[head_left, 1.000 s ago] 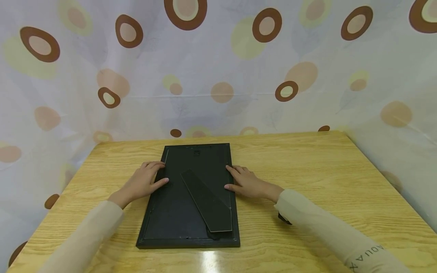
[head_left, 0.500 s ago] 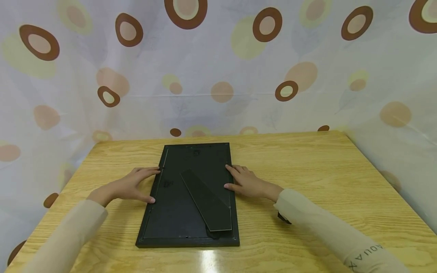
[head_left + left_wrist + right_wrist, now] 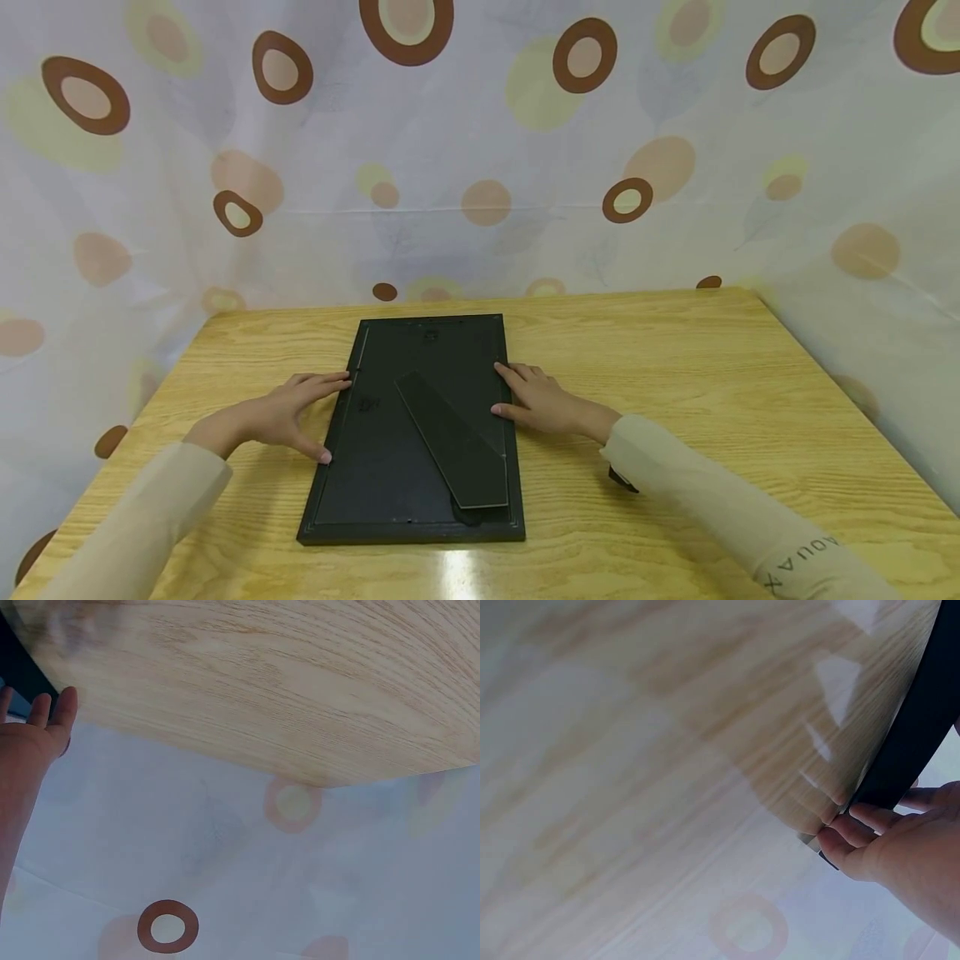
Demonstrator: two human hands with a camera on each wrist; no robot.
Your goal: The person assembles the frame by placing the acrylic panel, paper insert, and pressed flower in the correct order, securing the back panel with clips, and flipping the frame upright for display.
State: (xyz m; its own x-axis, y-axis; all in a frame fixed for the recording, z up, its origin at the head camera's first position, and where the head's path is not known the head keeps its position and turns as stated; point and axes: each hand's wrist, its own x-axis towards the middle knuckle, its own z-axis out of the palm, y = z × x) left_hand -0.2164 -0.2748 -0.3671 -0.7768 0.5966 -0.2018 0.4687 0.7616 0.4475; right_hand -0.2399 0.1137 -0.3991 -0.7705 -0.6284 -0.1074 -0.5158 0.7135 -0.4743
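Observation:
A black picture frame [image 3: 382, 479] lies face down on the wooden table, its backing and slanted stand leg [image 3: 459, 454] facing up. At its left edge is my left hand [image 3: 277, 414], fingers extended and thumb spread wide, tips touching the border. My right hand [image 3: 546, 406] holds the right edge: thumb and index tip lie over the border. In the right wrist view, other fingers of the right hand [image 3: 900, 836] bend against the frame's dark side [image 3: 904, 742]. Only part of the left hand [image 3: 34, 742] shows in the left wrist view, beside the dark frame edge.
The wood-grain table [image 3: 675, 367] extends on both sides of the frame. A patterned cloth [image 3: 480, 150] with brown rings hangs behind the table and along its sides. A small black object [image 3: 622, 479] shows beneath the right sleeve.
My left hand has slid toward me and left along the frame's left edge, its thumb coming off the backing and spreading. My right hand and the frame stay put.

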